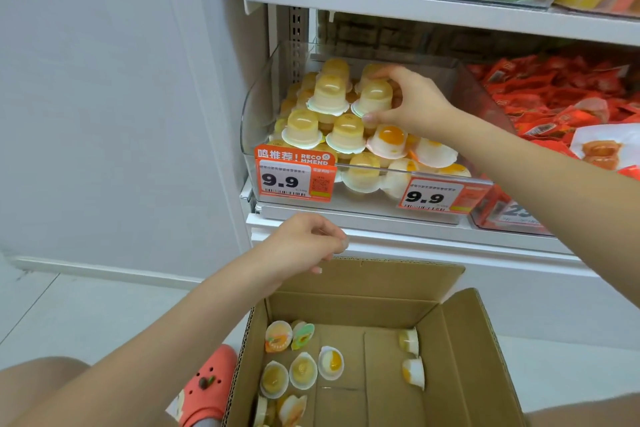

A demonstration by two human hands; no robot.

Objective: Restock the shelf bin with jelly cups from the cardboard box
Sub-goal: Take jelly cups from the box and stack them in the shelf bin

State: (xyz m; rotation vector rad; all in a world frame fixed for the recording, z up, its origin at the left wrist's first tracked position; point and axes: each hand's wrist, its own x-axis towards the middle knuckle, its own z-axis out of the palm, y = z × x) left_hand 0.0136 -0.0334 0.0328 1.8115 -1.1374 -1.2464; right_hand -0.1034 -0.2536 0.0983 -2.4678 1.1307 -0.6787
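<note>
Up in the middle of the frame, my right hand [408, 104] was inside the clear shelf bin [252, 114], thumb and fingers curled around one jelly cup [375, 99] that sat dome-up, its wide sealed rim facing down onto the cups beneath it. That cup stood in the back row of the heap, just beside another upright cup [329, 95] to its left, with two more in the row nearer the front of the bin. My grasp came at it from the right side, so the cup lay to the left of my palm, its short axis running up and down.

Lower, at centre frame, my left hand [304, 246] hung over the far flap of the cardboard box [478, 340], fingers loosely curled (whether anything thin was pinched between them I could not tell; I saw no cup there). It was well apart from the bin and nearer the box.

Down in the lower middle of the frame, the remaining jelly cups [301, 357] lay scattered on the box floor, most tipped on their sides toward the left wall, two more [412, 357] near the middle. By my reckoning the left hand was the closer one for the next pick, reaching straight down and slightly toward me.
</note>
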